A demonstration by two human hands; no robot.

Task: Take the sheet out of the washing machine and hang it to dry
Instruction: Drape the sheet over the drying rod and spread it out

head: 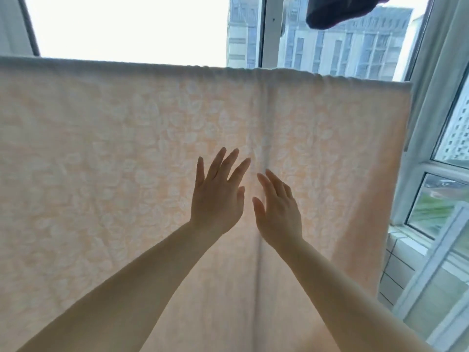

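A pale peach sheet [106,153] with a white leaf pattern hangs spread over a horizontal line or rail, its top fold running across the view. Light from the window shines through it. A vertical crease runs down its middle. My left hand [217,196] is raised in front of the sheet with straight, spread fingers, just left of the crease. My right hand [278,212] is beside it, fingers straight, at the crease. Both hands hold nothing; whether they touch the cloth I cannot tell.
A window [266,31] with white frames stands behind the sheet, with tall buildings outside. A dark garment [342,11] hangs at the top right. A tiled sill [403,240] and more window panes lie to the right.
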